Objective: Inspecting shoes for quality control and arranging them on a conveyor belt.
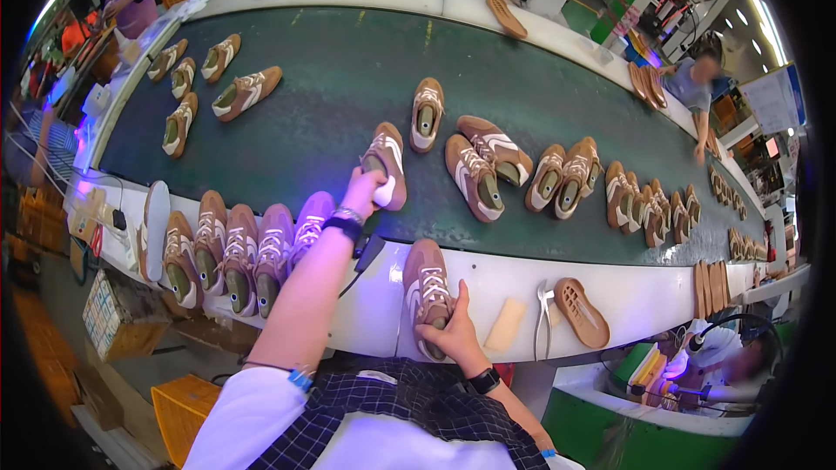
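Presently the left hand (364, 184) is closed around the heel of a brown-and-white sneaker (386, 165) on the dark green conveyor belt (331, 78), apparently lifting or setting it. Nearer than the belt, the right hand (453, 331) clasps a second sneaker (426, 283), steadying it on the white ledge (514, 274).

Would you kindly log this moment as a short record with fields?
Setting: dark green conveyor belt with a white ledge
Left hand: gripping the heel of a brown sneaker on the belt
Right hand: holding the heel of a brown sneaker on the ledge
Nearby: row of sneakers at left, tan sole, scissors
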Demonstrator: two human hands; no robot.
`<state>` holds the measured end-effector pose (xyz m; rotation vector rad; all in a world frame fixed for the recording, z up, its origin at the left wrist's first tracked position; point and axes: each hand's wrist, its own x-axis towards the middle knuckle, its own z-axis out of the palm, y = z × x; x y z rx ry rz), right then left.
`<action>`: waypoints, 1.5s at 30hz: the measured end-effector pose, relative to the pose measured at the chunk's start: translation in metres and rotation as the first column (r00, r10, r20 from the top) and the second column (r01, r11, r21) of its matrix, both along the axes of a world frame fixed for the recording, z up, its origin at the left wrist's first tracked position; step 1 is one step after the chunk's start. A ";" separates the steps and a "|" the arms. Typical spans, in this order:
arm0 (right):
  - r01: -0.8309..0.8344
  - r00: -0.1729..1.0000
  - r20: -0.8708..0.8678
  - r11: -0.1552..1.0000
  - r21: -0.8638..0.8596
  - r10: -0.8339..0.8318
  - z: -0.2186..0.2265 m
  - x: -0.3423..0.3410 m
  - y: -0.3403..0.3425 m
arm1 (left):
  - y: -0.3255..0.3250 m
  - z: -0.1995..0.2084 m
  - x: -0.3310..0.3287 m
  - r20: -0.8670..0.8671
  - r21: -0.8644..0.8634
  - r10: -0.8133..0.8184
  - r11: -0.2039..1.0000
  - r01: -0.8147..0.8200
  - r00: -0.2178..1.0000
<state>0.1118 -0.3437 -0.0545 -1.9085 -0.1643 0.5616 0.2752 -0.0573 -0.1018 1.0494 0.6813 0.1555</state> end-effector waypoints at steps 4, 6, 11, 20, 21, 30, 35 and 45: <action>0.052 0.997 -0.055 0.999 0.003 -0.052 -0.005 0.002 -0.002 | -0.014 0.056 -0.098 0.151 -0.282 -0.016 0.958 0.058 0.988; 0.082 0.994 -0.080 0.996 0.037 -0.079 -0.011 0.000 -0.004 | -0.029 0.069 -0.152 0.210 -0.133 -0.045 0.988 0.075 0.977; 0.092 0.996 0.014 0.996 0.019 -0.093 -0.018 -0.002 0.015 | -0.044 0.067 -0.253 -0.165 0.485 -0.190 0.839 0.247 0.968; 0.014 1.000 0.003 0.932 0.363 -0.017 -0.024 -0.014 0.079 | -0.049 0.078 -0.267 0.040 0.973 -0.122 0.231 -0.011 0.992; 0.013 0.992 -0.122 0.955 0.295 0.024 -0.017 -0.008 0.072 | -0.040 0.088 -0.269 0.093 0.982 -0.135 0.175 -0.069 0.987; -0.003 0.979 0.203 0.997 -0.079 0.019 -0.010 0.134 0.058 | -0.003 0.068 -0.275 -0.192 0.977 -0.122 0.072 0.202 0.974; 0.107 0.891 0.452 0.943 -0.316 0.051 -0.021 0.267 0.123 | -0.059 0.084 -0.303 0.031 0.985 -0.116 0.172 -0.011 0.993; 0.280 0.932 0.302 0.925 -0.256 -0.199 -0.089 0.384 0.217 | -0.118 0.066 -0.278 -0.082 0.864 -0.287 0.458 0.212 0.954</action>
